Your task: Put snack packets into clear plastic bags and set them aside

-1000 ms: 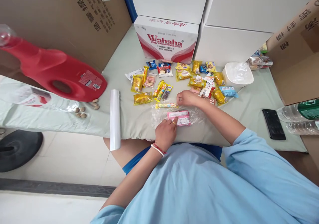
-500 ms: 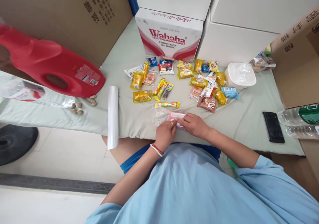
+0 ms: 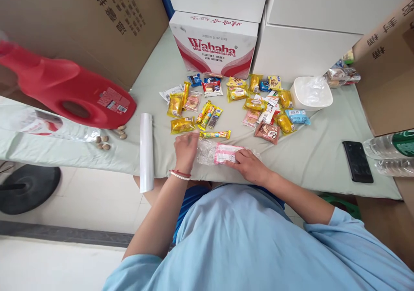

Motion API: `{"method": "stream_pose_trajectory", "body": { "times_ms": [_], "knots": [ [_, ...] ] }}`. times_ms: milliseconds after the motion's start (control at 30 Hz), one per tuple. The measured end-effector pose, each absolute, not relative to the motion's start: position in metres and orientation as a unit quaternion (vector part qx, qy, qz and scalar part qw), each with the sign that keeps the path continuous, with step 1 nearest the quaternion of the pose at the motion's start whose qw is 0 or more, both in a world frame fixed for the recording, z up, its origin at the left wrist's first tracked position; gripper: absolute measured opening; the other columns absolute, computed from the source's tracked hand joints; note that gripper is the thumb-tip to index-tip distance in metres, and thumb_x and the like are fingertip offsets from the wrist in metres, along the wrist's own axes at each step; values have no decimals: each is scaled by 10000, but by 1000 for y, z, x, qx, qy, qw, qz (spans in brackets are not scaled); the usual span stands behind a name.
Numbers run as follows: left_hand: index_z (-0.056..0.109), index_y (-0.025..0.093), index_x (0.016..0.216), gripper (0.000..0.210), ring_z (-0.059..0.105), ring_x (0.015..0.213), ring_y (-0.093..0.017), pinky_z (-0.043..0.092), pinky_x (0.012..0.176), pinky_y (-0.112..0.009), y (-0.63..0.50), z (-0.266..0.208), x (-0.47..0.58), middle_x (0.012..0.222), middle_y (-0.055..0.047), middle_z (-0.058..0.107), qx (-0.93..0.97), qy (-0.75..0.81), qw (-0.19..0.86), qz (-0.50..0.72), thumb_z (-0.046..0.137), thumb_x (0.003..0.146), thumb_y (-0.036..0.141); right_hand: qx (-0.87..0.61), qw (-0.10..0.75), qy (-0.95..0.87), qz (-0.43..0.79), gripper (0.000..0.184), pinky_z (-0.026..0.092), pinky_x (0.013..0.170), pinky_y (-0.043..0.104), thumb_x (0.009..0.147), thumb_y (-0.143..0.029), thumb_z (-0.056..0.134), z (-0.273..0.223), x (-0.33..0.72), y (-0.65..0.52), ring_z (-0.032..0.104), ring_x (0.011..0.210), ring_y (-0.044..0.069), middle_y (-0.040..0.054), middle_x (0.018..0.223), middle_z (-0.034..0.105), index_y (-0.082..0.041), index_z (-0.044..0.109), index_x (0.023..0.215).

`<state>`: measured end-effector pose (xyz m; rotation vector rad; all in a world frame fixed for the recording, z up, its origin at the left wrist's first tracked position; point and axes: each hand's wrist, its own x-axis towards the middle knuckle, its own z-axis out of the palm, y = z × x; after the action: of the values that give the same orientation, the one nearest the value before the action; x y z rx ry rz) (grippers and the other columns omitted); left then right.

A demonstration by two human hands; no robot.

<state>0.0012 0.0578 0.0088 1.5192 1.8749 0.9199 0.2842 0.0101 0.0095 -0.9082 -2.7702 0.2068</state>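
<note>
A pink-and-white packet (image 3: 224, 153) lies on or in crumpled clear plastic (image 3: 207, 151) at the near edge of the cloth-covered surface. My right hand (image 3: 248, 165) grips the packet's right end, thumb in front and fingers curled over it. Beside the plastic's left edge is my left hand (image 3: 186, 152), its fingers curled together and slightly blurred; what they hold, if anything, is hidden. Just beyond the plastic lies a yellow snack stick (image 3: 215, 134). More wrapped sticks (image 3: 207, 115) and a yellow packet (image 3: 183, 125) sit farther back. Left of my left hand is a clear plastic roll (image 3: 146, 153).
Several wrapped snacks (image 3: 267, 133) spread to the right, near a white tub (image 3: 312, 99) with clear plastic in it. A Wahaha carton (image 3: 213, 45) stands behind. At left are a red jug (image 3: 71, 92) and several nuts (image 3: 105, 146); at right, a phone (image 3: 358, 161) and bottles (image 3: 381, 148).
My left hand has left the packet and moved left to the plastic's edge. The right hand keeps its grip, and more of the packet shows. The camera view has shifted slightly.
</note>
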Motion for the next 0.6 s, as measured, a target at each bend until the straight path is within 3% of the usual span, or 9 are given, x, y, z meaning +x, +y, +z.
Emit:
{"method": "stream_pose_trajectory", "body": {
  "times_ms": [100, 167, 267, 333, 400, 500, 600],
  "knots": [
    [631, 195, 760, 423, 510, 1325, -418, 412, 1132, -566, 58, 13, 8, 1247, -201, 652, 567, 740, 266, 246, 785, 742, 589, -321, 112, -937, 75, 464, 410, 918, 406, 1034, -122, 535, 10, 283, 8, 451, 1032, 264, 103, 1029, 599, -315, 657, 1438],
    [621, 210, 740, 342, 523, 1323, -407, 437, 1123, -542, 49, 19, 9, 1261, -175, 637, 586, 744, 254, 194, 807, 679, 490, -336, 110, -931, 91, 463, 407, 909, 398, 1033, -121, 543, 11, 283, 6, 457, 1037, 265, 98, 1033, 599, -330, 661, 1428],
    [581, 230, 729, 226, 641, 1019, -292, 526, 961, -440, 34, 36, 10, 948, -71, 650, 601, 727, 263, 202, 720, 740, 408, -352, 112, -921, 126, 426, 397, 891, 388, 1032, -133, 563, 12, 281, 3, 464, 1014, 264, 84, 1006, 596, -342, 691, 1380],
    [543, 237, 720, 236, 603, 762, -214, 528, 781, -362, 28, 48, 19, 741, 1, 581, 594, 711, 308, 217, 691, 789, 408, -355, 113, -917, 143, 380, 395, 896, 391, 1040, -150, 563, 12, 278, 3, 472, 1007, 265, 79, 989, 598, -339, 716, 1331],
    [571, 231, 761, 216, 572, 671, -180, 501, 687, -320, 24, 57, 36, 691, 22, 579, 590, 682, 362, 237, 677, 835, 404, -355, 113, -916, 149, 348, 403, 906, 397, 1051, -172, 552, 12, 276, 4, 484, 1015, 266, 79, 994, 609, -329, 724, 1310],
    [703, 209, 922, 180, 669, 829, -205, 548, 770, -338, 20, 58, 71, 895, -40, 712, 640, 611, 394, 248, 609, 924, 362, -356, 117, -915, 147, 314, 435, 928, 408, 1062, -204, 550, 13, 275, 1, 513, 1073, 275, 91, 1046, 640, -300, 722, 1307],
    [758, 185, 1059, 257, 674, 1062, -269, 552, 955, -422, 10, 52, 94, 1112, -117, 729, 736, 569, 311, 196, 543, 989, 308, -360, 144, -909, 150, 267, 477, 961, 427, 1065, -216, 541, 19, 285, -9, 533, 1178, 292, 116, 1145, 674, -242, 748, 1232]
  ]
}}
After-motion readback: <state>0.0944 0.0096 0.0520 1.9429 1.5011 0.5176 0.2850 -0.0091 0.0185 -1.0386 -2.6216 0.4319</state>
